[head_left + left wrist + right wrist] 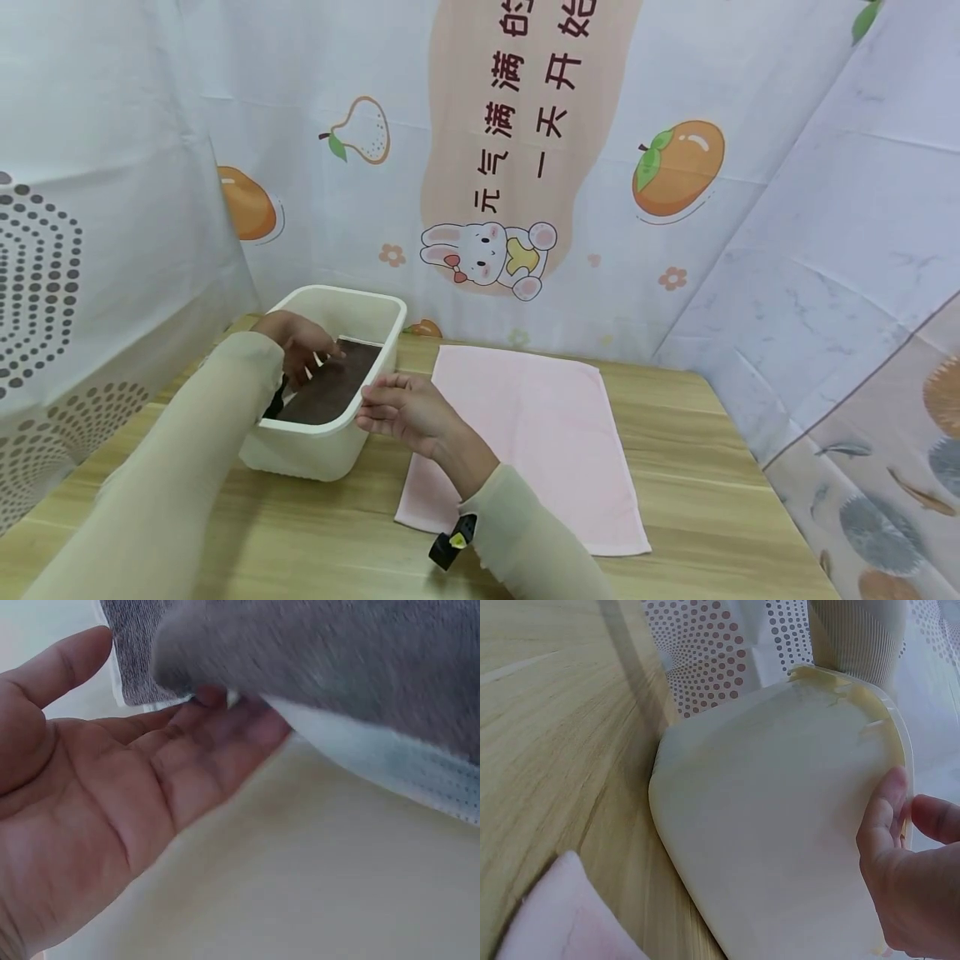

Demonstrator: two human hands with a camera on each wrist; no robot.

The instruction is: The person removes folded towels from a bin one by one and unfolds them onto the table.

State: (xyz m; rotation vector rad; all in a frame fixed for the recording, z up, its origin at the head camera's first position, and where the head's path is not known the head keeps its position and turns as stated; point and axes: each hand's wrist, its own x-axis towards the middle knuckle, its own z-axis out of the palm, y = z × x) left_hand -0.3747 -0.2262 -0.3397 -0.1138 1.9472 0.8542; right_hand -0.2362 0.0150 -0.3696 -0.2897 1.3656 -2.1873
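Observation:
A white plastic basin (300, 457) stands on the left of the table with a dark grey-brown towel (326, 392) inside. My left hand (306, 343) reaches into the basin at its left side. In the left wrist view, its palm faces up, the thumb stands apart, and the extended fingertips slip beneath the white-edged towel (322, 660), which partly hides them. With thumb and fingers on either side of the rim, my right hand (405, 415) pinches the basin's right edge, as the right wrist view of the basin wall (780, 817) also shows.
A pink towel (532, 450) lies flat on the wooden table (697, 500), right of the basin. Printed curtains (360, 217) hang behind and on both sides. The right forearm, with a black wrist device (453, 542), passes over the pink towel's near edge.

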